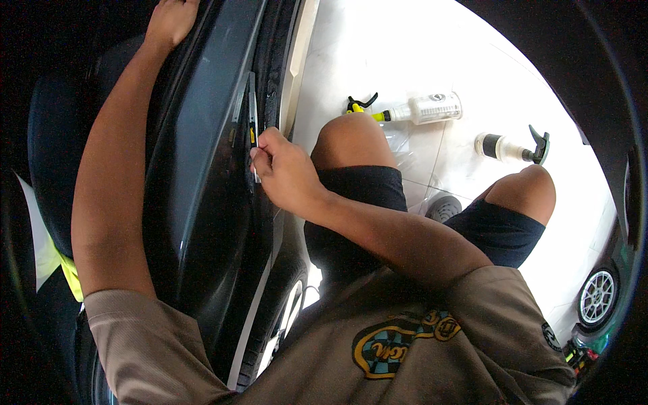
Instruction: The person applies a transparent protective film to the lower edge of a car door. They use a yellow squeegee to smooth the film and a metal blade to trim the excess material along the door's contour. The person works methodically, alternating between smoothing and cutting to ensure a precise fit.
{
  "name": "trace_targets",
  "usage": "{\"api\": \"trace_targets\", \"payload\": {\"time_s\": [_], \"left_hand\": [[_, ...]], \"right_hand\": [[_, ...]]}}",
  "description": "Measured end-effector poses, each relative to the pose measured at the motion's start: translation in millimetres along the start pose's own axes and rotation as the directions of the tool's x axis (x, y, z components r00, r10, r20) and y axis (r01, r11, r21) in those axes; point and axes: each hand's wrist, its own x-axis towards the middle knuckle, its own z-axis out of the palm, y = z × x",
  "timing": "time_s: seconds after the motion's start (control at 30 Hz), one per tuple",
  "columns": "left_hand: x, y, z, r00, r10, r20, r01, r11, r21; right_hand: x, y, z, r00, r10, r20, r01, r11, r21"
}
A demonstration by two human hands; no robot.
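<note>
Right hand [287,172] grip pinches a slim knife [253,135] against the car door [196,162]; spray bottles [425,108] lie nearby.

Black car door [202,155], white tiled floor [378,54], tan shirt [432,337] — its emblem [398,341] yellow-rimmed, chequered teal and black.

This looks like a car detailing or wash bay, probably indoors: a dark car body [202,169] fills the nine o'clock side, two spray bottles [432,108] lie on the glossy white tiled floor [378,47] toward one o'clock, and another car's wheel [598,295] shows at four o'clock.
</note>
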Motion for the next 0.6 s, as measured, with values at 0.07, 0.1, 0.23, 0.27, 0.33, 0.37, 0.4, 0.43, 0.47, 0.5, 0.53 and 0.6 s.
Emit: {"api": "trace_targets", "payload": {"time_s": [0.07, 0.1, 0.23, 0.27, 0.33, 0.37, 0.4, 0.43, 0.47, 0.5, 0.53, 0.6], "left_hand": [[-5, 12, -7, 0.999, -0.033, 0.011, 0.034, 0.999, -0.029], [-4, 58, -23, 0.997, -0.055, 0.044, 0.059, 0.994, -0.096], [-19, 87, -68, 0.967, -0.159, 0.201, 0.192, 0.968, -0.158], [-20, 84, -68, 0.965, -0.168, 0.2, 0.197, 0.971, -0.135], [-21, 83, -67, 0.964, -0.179, 0.198, 0.201, 0.975, -0.095], [-20, 83, -66, 0.964, -0.174, 0.203, 0.199, 0.974, -0.107], [-19, 84, -66, 0.964, -0.168, 0.207, 0.196, 0.973, -0.121], [-19, 82, -62, 0.963, -0.163, 0.213, 0.194, 0.971, -0.136], [-18, 81, -58, 0.967, -0.152, 0.205, 0.182, 0.974, -0.135], [-16, 81, -54, 0.97, -0.14, 0.198, 0.169, 0.976, -0.135], [-17, 83, -59, 0.973, -0.134, 0.19, 0.16, 0.979, -0.125], [-23, 87, -71, 0.969, -0.145, 0.199, 0.173, 0.976, -0.134]], "right_hand": [[-1, -2, -1, 1.0, 0.004, -0.006, -0.004, 1.0, -0.013], [2, 4, -7, 0.999, 0.011, -0.046, -0.012, 0.999, -0.04], [-7, 4, -1, 1.0, 0.017, -0.006, -0.017, 0.999, -0.043], [-9, 3, 0, 1.0, 0.026, 0.01, -0.026, 0.999, -0.033], [-13, 4, 2, 0.999, 0.015, 0.036, -0.015, 1.0, 0.007], [-15, 5, 2, 0.999, 0.009, 0.046, -0.01, 1.0, 0.025], [-17, 6, 2, 0.999, 0.014, 0.045, -0.014, 1.0, 0.001], [-19, 6, 1, 0.999, 0.021, 0.046, -0.019, 1.0, -0.025], [-21, 6, 2, 0.999, 0.027, 0.045, -0.025, 0.998, -0.051], [-23, 8, 2, 0.999, 0.028, 0.045, -0.026, 0.999, -0.048], [-25, 8, 3, 0.998, 0.024, 0.054, -0.022, 0.999, -0.037], [-30, 8, 6, 0.997, 0.022, 0.073, -0.021, 1.0, -0.015]]}}
